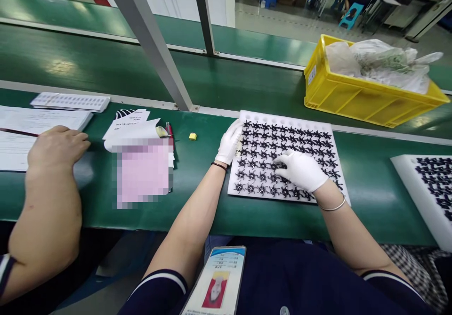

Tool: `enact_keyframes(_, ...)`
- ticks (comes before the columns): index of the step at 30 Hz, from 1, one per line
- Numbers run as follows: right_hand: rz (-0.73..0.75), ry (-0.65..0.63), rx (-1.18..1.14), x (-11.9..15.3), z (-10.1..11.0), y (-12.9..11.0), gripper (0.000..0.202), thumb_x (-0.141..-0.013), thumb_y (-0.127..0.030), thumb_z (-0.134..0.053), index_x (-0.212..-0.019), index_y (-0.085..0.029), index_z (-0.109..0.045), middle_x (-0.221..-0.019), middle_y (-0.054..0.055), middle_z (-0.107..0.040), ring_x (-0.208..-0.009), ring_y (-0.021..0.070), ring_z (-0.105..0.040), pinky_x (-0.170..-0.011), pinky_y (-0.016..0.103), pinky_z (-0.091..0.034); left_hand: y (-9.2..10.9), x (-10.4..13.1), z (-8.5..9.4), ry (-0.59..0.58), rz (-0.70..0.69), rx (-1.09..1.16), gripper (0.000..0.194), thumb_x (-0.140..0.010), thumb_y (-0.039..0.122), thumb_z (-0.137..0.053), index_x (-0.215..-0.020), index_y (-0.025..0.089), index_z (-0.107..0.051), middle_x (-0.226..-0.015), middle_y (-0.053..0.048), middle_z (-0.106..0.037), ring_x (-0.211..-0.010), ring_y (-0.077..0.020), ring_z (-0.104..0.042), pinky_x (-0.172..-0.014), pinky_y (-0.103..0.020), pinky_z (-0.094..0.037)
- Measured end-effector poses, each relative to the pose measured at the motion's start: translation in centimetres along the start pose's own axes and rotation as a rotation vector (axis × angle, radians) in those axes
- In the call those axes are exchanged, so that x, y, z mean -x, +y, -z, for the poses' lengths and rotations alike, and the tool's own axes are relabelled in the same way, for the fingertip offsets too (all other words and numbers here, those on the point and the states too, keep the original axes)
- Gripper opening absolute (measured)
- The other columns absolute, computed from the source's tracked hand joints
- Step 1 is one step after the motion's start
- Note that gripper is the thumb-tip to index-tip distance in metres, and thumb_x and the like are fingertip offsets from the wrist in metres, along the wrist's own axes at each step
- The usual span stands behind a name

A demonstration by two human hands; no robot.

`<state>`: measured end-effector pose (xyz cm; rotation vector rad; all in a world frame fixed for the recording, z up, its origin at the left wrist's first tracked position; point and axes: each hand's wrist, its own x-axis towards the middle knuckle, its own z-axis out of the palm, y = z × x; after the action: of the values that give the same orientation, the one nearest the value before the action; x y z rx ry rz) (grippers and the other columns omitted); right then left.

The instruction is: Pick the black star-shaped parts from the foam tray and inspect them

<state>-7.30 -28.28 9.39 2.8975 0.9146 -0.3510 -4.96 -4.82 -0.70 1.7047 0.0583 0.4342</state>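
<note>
White tray [243, 190], rows of black impellers [289, 138]

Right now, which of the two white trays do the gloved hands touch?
The full middle tray, under both the left hand and right hand; the other tray lies untouched at right.

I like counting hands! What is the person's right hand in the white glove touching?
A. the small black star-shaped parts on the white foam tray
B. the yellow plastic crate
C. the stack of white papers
A: the white-gloved right hand lies on the small black star-shaped parts in the white foam tray.
</note>
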Motion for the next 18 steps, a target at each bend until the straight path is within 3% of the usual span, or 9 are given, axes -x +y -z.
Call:
enact_keyframes(11,0.106,-0.095,0.139,-0.99,0.68,0.34,0.027,-0.090,-0.037,-0.057,-0.109,-0.023,-0.070,-0.103,0.007,-0.061,-0.079,0.0195,-0.062,-0.055,0.025,-0.040,-0.23,-0.04,-0.14,0.007,0.008,-0.022,0.032,-0.096,0.034,-0.046,-0.118,0.021,-0.064,-0.142,-0.004,-0.049,-0.133,-0.0182,-0.043,-0.118,-0.033,-0.028)
enact_keyframes(18,0.158,-0.018,0.265,-0.35,0.51,-0.42,0.026,-0.093,-0.034,-0.049,-0.097,-0.016,-0.068,-0.097,0.011,-0.060,-0.076,0.0209,-0.061,-0.054,0.025,-0.038,-0.16,-0.13,-0.19,0.015,0.007,-0.006,0.033,-0.095,0.034,-0.046,-0.118,0.019,-0.064,-0.140,-0.006,-0.051,-0.132,-0.0186,-0.044,-0.118,-0.032,-0.028)
